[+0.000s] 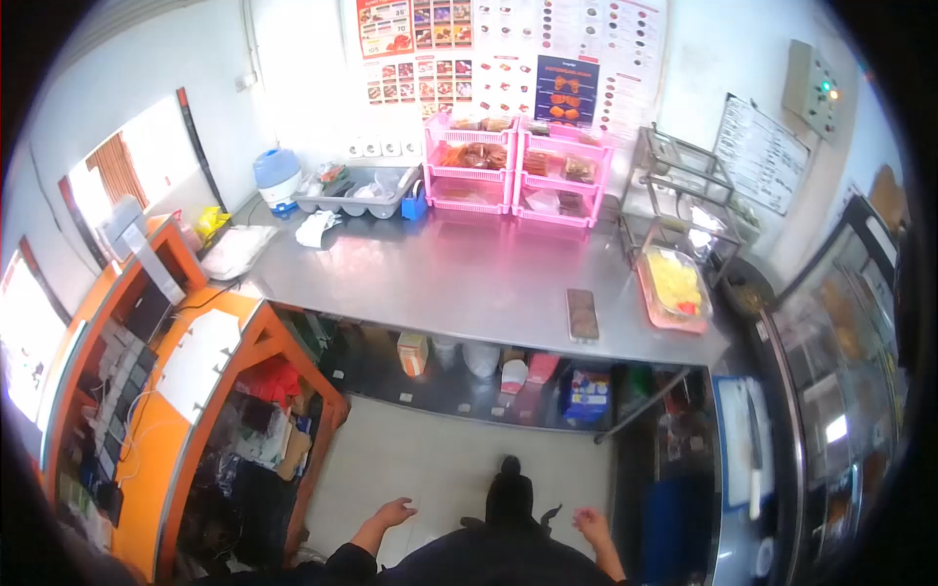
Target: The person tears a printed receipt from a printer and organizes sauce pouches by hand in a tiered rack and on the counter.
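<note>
Down at the front, the person's left hand [396, 512] hangs over the pale tiled floor [391, 444], fingers loosely parted, holding nothing. The right hand [590, 524] is half curled, and I can see nothing in it. Dark clothing hides the legs. Left of them, the orange tabletop [151, 449] runs off into the black rim of the view, with jumbled things below. To the right, a knife [753, 469] with a white handle lies on a blue-edged board.

Ahead, boxes on the low shelf sit in shadow, their print too small to read. Above it the shiny steel tabletop [420, 259] bears a flat dark slab [582, 313], which I can't identify, near its front edge, just beside a tray of yellow food [674, 283]. Behind stand stacked pink baskets [471, 200].

On the white wall, a red poster [386, 27] shows a legible "70"; the navy poster's [567, 91] heading is blurred, and the whiteboard's [762, 151] handwriting can't be made out.
</note>
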A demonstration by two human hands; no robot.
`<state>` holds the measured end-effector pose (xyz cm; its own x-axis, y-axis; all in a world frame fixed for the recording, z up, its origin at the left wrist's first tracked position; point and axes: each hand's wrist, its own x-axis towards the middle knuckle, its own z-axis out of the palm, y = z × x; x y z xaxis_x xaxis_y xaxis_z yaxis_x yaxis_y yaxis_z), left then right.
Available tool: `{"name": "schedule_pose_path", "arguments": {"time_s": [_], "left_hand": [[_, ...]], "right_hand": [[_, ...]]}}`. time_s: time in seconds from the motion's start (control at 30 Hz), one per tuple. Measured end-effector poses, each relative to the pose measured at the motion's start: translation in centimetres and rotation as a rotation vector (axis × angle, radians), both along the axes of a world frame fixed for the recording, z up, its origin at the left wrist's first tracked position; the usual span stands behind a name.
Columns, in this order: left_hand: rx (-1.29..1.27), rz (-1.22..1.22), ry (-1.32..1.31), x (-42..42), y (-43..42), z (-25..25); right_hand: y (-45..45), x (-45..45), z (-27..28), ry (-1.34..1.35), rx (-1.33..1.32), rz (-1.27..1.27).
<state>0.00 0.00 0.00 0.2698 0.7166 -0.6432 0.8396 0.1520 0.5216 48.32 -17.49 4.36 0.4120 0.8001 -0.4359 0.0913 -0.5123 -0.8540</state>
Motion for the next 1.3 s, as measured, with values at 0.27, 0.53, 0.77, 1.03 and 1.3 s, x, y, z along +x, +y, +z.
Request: {"name": "schedule_pose_path", "arguments": {"time_s": [0.27,0.53,0.77,1.03,1.3], "left_hand": [[0.158,0.252,-0.131,9.1,21.6,1.7],[0.647,0.839,0.202,-0.5,26.2,9.9],[0.905,0.902,-0.053,-13.9,37.8,14.2],[1.003,1.131,-0.204,-28.5,42.1,27.9],[1.046,1.339,-0.162,-34.7,41.6,28.8]], "right_hand": [[45.8,7.0,16.4,-0.205,0.421,0.388],[70.9,-11.0,26.7,-0.124,0.709,0.940],[78.5,-44.5,29.5,0.020,0.866,1.514],[90.7,-97.0,39.1,0.334,1.186,1.320],[93.2,-109.3,45.4,0.048,0.994,1.282]]}}
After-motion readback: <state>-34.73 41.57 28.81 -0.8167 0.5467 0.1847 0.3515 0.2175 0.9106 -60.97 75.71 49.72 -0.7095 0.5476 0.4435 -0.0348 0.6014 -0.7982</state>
